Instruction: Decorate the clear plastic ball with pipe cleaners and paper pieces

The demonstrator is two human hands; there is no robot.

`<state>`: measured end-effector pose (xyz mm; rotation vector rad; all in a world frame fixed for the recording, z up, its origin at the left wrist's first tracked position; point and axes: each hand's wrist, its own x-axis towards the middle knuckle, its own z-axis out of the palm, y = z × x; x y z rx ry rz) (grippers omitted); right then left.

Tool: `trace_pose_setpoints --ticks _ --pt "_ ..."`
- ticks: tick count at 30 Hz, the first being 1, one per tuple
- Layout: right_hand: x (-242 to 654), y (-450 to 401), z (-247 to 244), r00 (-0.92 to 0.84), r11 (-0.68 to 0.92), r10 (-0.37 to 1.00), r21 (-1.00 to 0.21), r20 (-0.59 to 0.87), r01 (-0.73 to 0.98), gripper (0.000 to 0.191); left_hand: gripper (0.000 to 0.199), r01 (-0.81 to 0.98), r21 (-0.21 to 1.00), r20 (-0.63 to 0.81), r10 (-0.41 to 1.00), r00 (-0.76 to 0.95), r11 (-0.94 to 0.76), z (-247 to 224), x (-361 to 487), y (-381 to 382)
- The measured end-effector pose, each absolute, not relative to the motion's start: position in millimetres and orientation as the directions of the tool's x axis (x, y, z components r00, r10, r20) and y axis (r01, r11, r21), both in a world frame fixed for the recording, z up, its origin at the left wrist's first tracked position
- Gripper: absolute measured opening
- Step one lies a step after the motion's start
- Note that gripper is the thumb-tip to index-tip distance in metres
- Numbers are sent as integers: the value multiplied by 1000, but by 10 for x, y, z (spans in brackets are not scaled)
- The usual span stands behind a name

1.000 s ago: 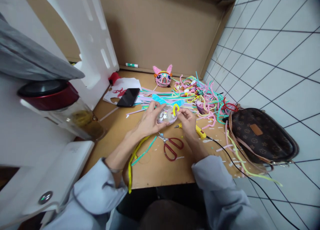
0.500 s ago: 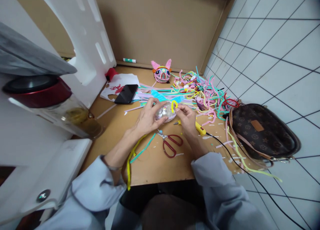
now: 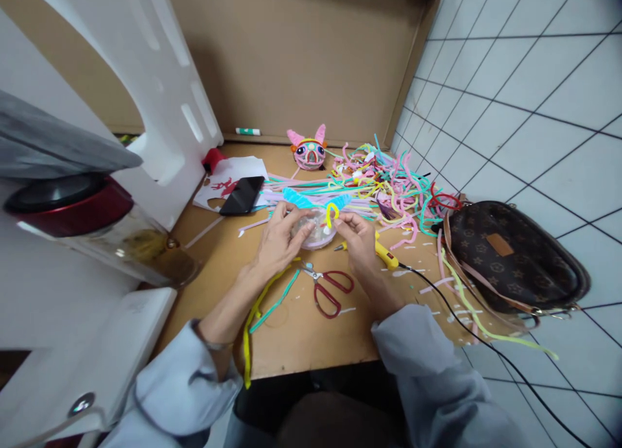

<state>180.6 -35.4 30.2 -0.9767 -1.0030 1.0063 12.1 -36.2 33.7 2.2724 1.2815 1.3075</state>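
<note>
My left hand (image 3: pixel 280 240) is closed around the side of a clear, shiny round ball (image 3: pixel 317 238) with two light-blue fuzzy ears (image 3: pixel 297 198) on its far side. Between the thumb and fingers of my right hand (image 3: pixel 358 239) is a yellow pipe cleaner (image 3: pixel 332 211) bent into a loop, held against or just over the ball's right side; contact is unclear. Red-handled scissors (image 3: pixel 332 294) lie opened on the table just below. A yellow hot glue gun (image 3: pixel 386 255) rests beside my right hand. Yellow and teal pipe cleaners (image 3: pixel 276 302) lie near my left forearm.
A finished-looking pink-eared animal head (image 3: pixel 310 153) stands at the back, near a heap of coloured pipe cleaners (image 3: pixel 389 182). A black phone (image 3: pixel 241 196) lies on paper at left. A brown handbag (image 3: pixel 515 257) sits right, a red-lidded bottle (image 3: pixel 111 227) left. The glue gun's cord (image 3: pixel 451 308) runs right.
The yellow loop and my right hand have shifted slightly left over the ball. The ball is tipped a little differently in my left hand. The whole view has shifted slightly.
</note>
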Motion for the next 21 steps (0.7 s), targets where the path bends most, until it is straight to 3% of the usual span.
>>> trace_pose_setpoints --ticks 6,12,21 --pt "1801 -377 314 222 210 962 -946 156 -246 21 23 496 679 599 799 53 -542 254 177 -323" --pt "1808 -347 289 229 186 966 -935 118 -303 21 29 449 789 521 843 -130 -419 193 205 -283" --pt "1814 -347 281 197 217 968 -915 156 -341 21 28 270 924 319 934 -159 -270 70 207 -236"
